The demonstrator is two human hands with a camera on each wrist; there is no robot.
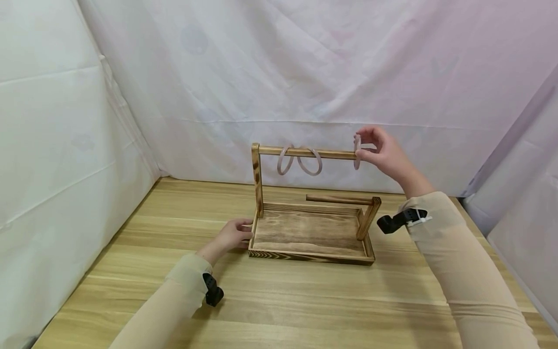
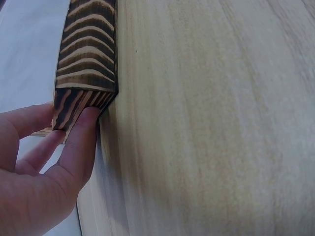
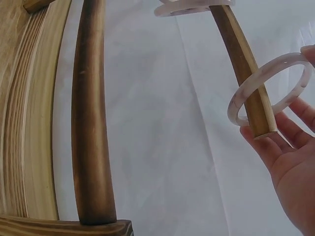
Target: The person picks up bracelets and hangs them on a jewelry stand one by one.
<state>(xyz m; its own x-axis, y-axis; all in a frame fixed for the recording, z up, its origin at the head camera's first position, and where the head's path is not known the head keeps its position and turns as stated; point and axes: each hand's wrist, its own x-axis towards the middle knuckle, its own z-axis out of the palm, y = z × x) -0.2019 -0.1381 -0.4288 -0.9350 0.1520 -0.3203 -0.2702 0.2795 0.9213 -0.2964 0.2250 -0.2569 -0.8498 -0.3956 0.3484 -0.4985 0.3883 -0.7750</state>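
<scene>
A wooden rack (image 1: 311, 259) with a tray base and two side posts stands on the table. Two pale bangles (image 1: 285, 161) hang near the middle of its upper bar (image 1: 335, 154). At that bar's free right end, my right hand (image 1: 383, 152) pinches a third pale bangle (image 3: 246, 91) between thumb and fingers. In the right wrist view the bar's tip passes through this bangle. My left hand (image 1: 233, 235) rests against the left side of the tray. The left wrist view shows its fingertips (image 2: 86, 123) touching the tray's striped corner (image 2: 81, 105).
A shorter, lower bar (image 1: 337, 199) juts left from the right post (image 1: 368, 218). The rack sits on a wood-grain table (image 1: 279, 305). White cloth (image 1: 261, 72) hangs behind and at both sides.
</scene>
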